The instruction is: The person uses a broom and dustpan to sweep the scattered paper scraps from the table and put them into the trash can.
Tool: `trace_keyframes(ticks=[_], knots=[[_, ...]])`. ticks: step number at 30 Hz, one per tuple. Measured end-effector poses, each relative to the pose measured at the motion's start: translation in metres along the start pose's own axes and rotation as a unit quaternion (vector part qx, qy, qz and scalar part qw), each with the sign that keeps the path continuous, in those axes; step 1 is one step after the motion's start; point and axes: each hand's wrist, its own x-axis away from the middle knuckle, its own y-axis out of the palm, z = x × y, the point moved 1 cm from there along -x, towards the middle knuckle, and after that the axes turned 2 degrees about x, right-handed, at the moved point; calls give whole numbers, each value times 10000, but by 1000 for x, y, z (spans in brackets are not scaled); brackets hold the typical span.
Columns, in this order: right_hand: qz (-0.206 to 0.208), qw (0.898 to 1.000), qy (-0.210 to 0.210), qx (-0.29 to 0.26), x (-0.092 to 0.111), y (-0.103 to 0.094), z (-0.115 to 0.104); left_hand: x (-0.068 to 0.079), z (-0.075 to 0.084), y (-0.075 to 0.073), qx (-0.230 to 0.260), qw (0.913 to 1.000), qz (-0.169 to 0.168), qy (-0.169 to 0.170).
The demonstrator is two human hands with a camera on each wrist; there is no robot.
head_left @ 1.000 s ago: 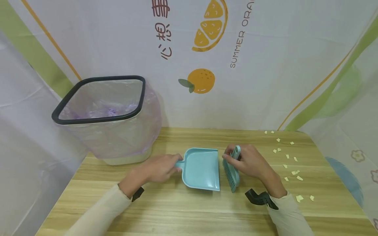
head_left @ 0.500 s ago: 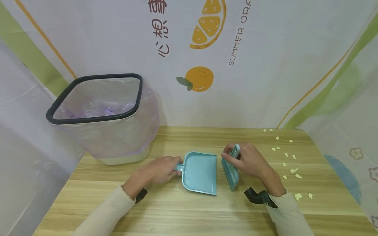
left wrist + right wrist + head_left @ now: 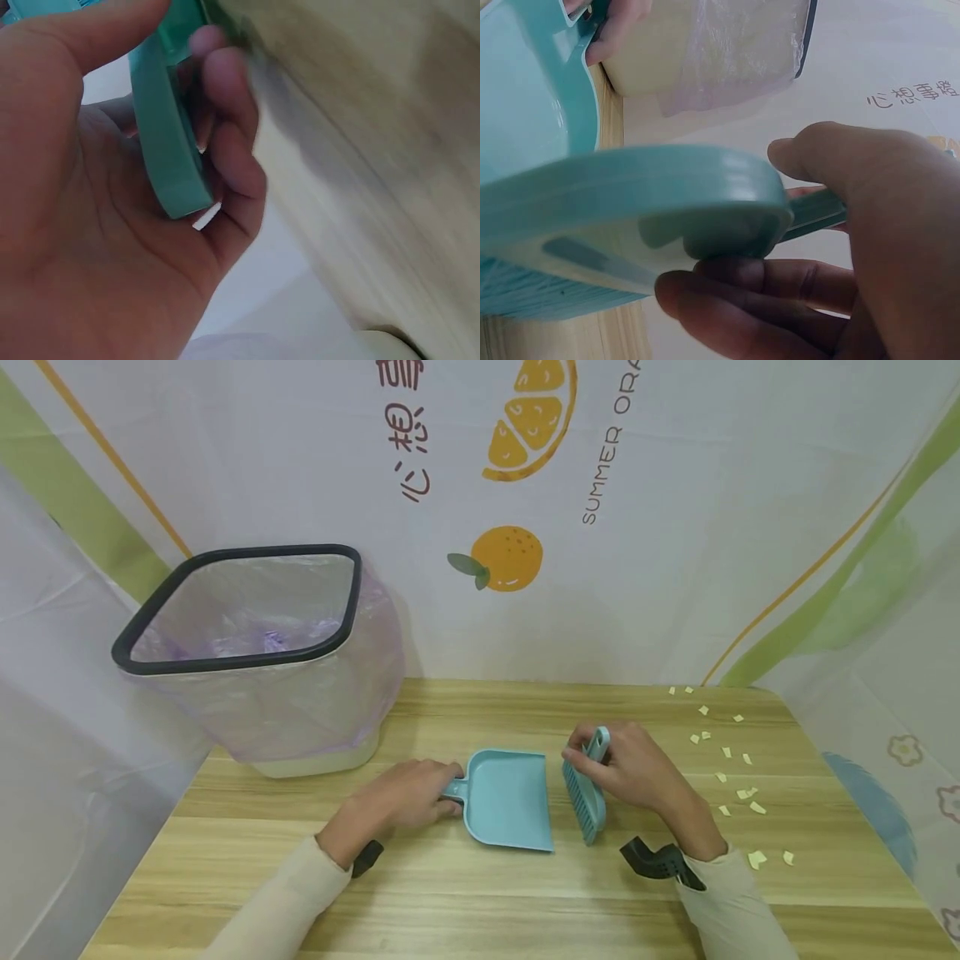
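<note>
My left hand (image 3: 420, 793) grips the short handle of a light-blue dustpan (image 3: 507, 797), whose open edge faces right. In the left wrist view the fingers curl round the dustpan handle (image 3: 169, 142). To the right of the pan, my right hand (image 3: 628, 766) holds a matching hand brush (image 3: 587, 793) by its handle, with the bristles turned toward the pan. A narrow gap separates pan and brush. In the right wrist view, thumb and fingers close round the brush (image 3: 645, 187) where handle meets head. Small pale yellow paper scraps (image 3: 742, 793) lie scattered to the right of the right hand.
A bin (image 3: 315, 710) with a black rim and a purple-tinted liner stands at the back left of the wooden table (image 3: 480, 902). A printed cloth (image 3: 637, 602) hangs behind the table, with more cloth at both sides.
The dustpan has shifted slightly left and toward the person, its tilt changing a little. The left hand moved with it. The brush stays nearly where it was, and the head view shifted slightly.
</note>
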Motion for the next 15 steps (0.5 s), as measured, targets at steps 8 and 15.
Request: trace_keyframes(ticks=[8,15], knots=[[-43,10000,27,33,1,-2,0,-7,2,-1,-97,9999,18,73],[-197,9998,68,31,2,-4,3,-7,2,-2,14,9996,149,256]])
